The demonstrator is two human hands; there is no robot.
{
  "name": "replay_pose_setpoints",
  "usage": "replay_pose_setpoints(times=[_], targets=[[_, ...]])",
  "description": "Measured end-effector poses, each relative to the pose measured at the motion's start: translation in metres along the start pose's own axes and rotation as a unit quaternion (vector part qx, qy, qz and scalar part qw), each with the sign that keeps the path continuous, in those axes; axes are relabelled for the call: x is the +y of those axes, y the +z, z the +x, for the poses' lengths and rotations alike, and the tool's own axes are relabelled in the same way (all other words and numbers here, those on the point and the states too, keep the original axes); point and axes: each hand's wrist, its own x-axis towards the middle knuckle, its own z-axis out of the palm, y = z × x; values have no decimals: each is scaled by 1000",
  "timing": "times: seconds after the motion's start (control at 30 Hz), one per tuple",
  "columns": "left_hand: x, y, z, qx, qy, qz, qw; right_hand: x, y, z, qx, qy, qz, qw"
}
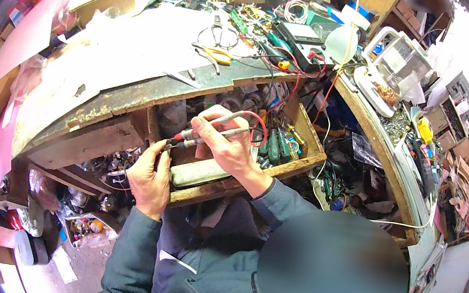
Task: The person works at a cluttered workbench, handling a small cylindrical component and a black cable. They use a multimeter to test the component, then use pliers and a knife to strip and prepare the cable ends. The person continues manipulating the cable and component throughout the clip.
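Observation:
My right hand (234,151) is closed around a pair of meter probes, a red-tipped probe (183,134) and a greyish probe (230,132) held side by side. A red lead (262,125) loops from them past my wrist. The probe tips point left and meet, or nearly meet, a small dark part (169,144) pinched between the thumb and fingers of my left hand (149,179); its kind is too small to make out. Both hands are above an open wooden drawer (297,166). In the drawer, below my hands, lies a long pale case (200,173).
Green-handled screwdrivers (274,147) fill the drawer's right side. On the bench behind are yellow-handled pliers (217,55), a black multimeter (299,46) and tangled wires. A clear-lidded white container (385,78) stands at right. A box of small parts (90,229) sits lower left.

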Motion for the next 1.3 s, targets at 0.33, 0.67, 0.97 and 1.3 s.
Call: replay_pose_setpoints(times=[0.33,0.67,0.97,1.3], targets=[[-2,4,0,-11,-10,4,1000,2,0,2,-9,19,-4,1000],[-5,0,0,-35,-18,17,999,8,2,1,11,21,31,999],[-5,2,0,-22,-56,-65,996,10,0,8,92,20,115,989],[1,-1,3,-28,22,-51,998,10,1,6,-6,91,72,993]])
